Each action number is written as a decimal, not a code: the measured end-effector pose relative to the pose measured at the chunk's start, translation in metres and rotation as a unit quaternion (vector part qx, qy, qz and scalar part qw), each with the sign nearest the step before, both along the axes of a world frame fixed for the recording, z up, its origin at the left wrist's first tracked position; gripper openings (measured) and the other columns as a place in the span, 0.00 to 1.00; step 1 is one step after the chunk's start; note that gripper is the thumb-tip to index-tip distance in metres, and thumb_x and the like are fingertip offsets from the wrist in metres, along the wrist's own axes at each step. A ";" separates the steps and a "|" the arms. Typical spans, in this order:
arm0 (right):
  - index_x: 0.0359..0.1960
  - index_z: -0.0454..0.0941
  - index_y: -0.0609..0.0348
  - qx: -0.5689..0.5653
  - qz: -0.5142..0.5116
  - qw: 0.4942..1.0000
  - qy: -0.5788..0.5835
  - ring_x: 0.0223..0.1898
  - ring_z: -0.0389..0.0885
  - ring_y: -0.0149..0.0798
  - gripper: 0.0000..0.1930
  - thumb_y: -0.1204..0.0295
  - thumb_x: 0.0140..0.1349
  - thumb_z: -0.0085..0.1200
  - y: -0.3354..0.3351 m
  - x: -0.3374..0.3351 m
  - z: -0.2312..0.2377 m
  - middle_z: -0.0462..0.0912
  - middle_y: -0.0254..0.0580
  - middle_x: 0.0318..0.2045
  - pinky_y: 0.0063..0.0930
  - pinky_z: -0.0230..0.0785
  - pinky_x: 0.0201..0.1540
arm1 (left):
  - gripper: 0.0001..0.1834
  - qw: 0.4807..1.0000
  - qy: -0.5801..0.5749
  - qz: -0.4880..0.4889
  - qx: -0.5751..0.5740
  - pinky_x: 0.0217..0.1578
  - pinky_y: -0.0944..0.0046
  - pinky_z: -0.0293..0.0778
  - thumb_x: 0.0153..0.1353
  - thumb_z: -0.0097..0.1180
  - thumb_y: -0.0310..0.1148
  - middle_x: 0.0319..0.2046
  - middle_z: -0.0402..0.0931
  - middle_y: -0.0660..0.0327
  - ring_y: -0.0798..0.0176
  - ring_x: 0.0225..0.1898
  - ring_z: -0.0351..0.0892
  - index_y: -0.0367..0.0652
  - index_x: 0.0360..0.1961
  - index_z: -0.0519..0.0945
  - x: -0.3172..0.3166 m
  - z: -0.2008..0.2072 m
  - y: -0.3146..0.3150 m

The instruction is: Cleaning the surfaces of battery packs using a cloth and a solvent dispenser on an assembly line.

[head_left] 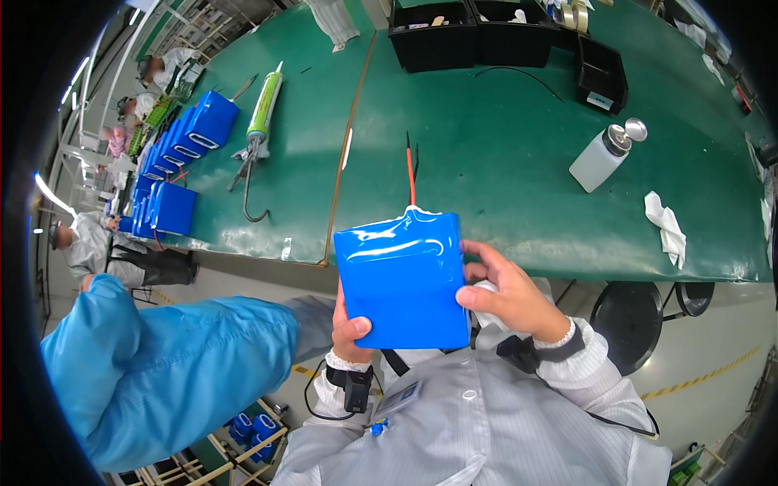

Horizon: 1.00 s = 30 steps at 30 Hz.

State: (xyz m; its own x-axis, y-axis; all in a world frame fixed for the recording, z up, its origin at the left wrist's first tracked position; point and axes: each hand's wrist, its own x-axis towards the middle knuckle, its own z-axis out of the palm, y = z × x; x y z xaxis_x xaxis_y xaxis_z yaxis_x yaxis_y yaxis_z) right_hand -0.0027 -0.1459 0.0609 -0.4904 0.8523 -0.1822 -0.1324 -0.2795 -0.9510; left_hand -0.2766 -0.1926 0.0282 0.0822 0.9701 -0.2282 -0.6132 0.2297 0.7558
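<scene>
A blue shrink-wrapped battery pack (403,283) is held up in front of my chest, at the near edge of the green table. My left hand (350,328) grips its lower left edge, thumb on the front and the other fingers hidden behind. Along the right edge my right hand (512,293) holds it too, thumb and fingertips against the side. From the pack's top, where a whitish patch shows, a red lead (411,176) and a black lead stretch away over the table.
Left on the green table (486,170) lie a caulking gun (263,109) and several blue packs (212,119). Black bins (433,36) stand at the back. At right are a white pump bottle (601,156) and crumpled tissue (666,229). A person in a blue sleeve (186,352) is close at my left.
</scene>
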 end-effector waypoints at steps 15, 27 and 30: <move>0.64 0.66 0.72 -0.034 -0.034 0.999 0.015 0.55 0.80 0.38 0.40 0.51 0.62 0.66 -0.018 -0.008 -0.011 0.79 0.51 0.55 0.33 0.73 0.58 | 0.69 0.993 0.094 -0.043 0.056 0.68 0.49 0.68 0.40 0.77 0.42 0.69 0.64 0.52 0.50 0.69 0.68 0.46 0.80 0.46 -0.004 0.002 -0.014; 0.67 0.64 0.73 -0.045 -0.039 0.997 0.038 0.55 0.81 0.38 0.39 0.55 0.64 0.63 -0.022 -0.003 -0.014 0.82 0.50 0.52 0.32 0.70 0.61 | 0.69 0.995 0.062 -0.062 0.049 0.72 0.50 0.59 0.45 0.73 0.42 0.75 0.56 0.52 0.51 0.74 0.60 0.47 0.82 0.40 0.006 0.006 -0.018; 0.67 0.64 0.72 -0.041 -0.039 0.998 0.025 0.54 0.81 0.37 0.38 0.56 0.64 0.62 -0.021 -0.001 -0.011 0.83 0.50 0.52 0.31 0.71 0.60 | 0.66 0.997 0.037 -0.051 0.042 0.71 0.50 0.62 0.45 0.72 0.40 0.73 0.59 0.52 0.51 0.73 0.62 0.47 0.81 0.43 0.006 0.003 -0.018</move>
State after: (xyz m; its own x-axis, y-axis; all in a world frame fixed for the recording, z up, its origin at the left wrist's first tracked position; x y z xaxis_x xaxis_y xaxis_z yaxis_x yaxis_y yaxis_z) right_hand -0.0039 -0.1665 0.0496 -0.4328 0.8718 -0.2296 -0.2032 -0.3424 -0.9173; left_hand -0.2707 -0.2103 0.0308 0.1683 0.9735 -0.1548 -0.5322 0.2219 0.8170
